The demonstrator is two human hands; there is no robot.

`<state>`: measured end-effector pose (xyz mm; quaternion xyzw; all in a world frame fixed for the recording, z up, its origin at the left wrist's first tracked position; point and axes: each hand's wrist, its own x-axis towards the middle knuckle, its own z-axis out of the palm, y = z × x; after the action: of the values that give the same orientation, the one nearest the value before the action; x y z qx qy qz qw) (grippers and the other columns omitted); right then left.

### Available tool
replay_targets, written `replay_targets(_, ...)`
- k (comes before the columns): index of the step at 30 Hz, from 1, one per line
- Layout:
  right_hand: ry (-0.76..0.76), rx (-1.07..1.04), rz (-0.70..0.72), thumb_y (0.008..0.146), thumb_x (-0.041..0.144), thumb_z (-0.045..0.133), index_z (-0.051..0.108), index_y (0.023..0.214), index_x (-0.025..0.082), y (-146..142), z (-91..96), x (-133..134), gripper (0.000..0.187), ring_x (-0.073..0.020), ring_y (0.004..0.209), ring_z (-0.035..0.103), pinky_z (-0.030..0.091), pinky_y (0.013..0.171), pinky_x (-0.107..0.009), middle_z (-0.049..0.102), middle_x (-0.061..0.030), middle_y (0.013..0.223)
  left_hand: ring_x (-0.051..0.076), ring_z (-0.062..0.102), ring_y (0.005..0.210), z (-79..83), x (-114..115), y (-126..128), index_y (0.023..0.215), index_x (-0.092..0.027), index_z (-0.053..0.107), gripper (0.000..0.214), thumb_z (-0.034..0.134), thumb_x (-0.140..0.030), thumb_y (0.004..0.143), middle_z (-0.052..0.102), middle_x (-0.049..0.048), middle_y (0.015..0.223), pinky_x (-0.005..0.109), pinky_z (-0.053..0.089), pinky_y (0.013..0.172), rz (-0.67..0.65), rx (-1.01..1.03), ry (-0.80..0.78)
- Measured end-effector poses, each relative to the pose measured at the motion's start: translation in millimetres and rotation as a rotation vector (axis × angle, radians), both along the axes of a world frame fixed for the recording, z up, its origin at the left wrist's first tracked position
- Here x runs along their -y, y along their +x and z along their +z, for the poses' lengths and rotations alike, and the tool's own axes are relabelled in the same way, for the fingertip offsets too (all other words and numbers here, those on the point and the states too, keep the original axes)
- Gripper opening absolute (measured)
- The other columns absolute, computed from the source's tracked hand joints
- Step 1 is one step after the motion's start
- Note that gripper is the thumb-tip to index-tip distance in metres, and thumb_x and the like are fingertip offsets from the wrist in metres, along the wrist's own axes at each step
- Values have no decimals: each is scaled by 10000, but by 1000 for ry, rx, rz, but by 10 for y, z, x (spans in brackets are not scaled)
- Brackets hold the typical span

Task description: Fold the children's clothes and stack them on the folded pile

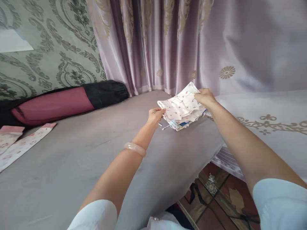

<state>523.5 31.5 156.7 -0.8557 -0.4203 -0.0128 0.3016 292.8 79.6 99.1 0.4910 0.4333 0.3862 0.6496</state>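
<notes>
Both arms reach out toward the far right corner of a grey-covered surface point(96, 166). A folded white cloth with small prints point(181, 103) is stretched between my hands. My left hand point(156, 115) pinches its near left corner. At the opposite end, my right hand point(205, 96) grips the right edge, with part of the fingers hidden. Directly under this cloth lies a small stack of folded cloths point(183, 125), some with blue showing, and thin white strings at the left. Whether the held cloth touches the stack is hard to see.
A long black and maroon bag point(55, 105) lies along the patterned wall. Pink and white floral cloth strips point(28, 143) are at the left edge. Lilac curtains point(153, 48) hang behind. Beyond the surface's right edge is a tiled floor point(216, 204).
</notes>
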Motion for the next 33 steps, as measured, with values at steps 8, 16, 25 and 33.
replay_targets(8,-145,52,-95,850,224,469,571,1219,65,121,-39,-35,415,-319,1124,579,452,933,-421,628,-237,1181,39,441,438,-150,36,527,775,-130,588,148,734,-138,749,519,-49,565,186,266,439,13,38,-192)
replay_targets(16,-203,62,-127,849,243,472,595,1205,72,372,-212,-108,413,-308,1098,598,472,907,-404,644,-229,1158,41,427,425,-230,13,672,724,-132,583,170,752,-144,742,497,-55,535,191,241,422,8,26,-212)
replay_targets(25,-261,23,-119,849,229,453,610,1194,61,401,-370,-185,414,-325,1140,591,478,908,-403,633,-246,1195,58,450,416,-362,19,640,797,-126,637,170,774,-193,722,549,-30,542,192,238,405,-10,-22,-215)
replay_targets(33,-312,17,-132,877,249,459,456,1344,14,339,-517,-241,523,-324,1154,586,462,934,-394,628,-256,1195,48,473,467,-409,56,306,722,-132,642,89,712,-185,730,671,33,688,179,307,437,-124,-58,-140)
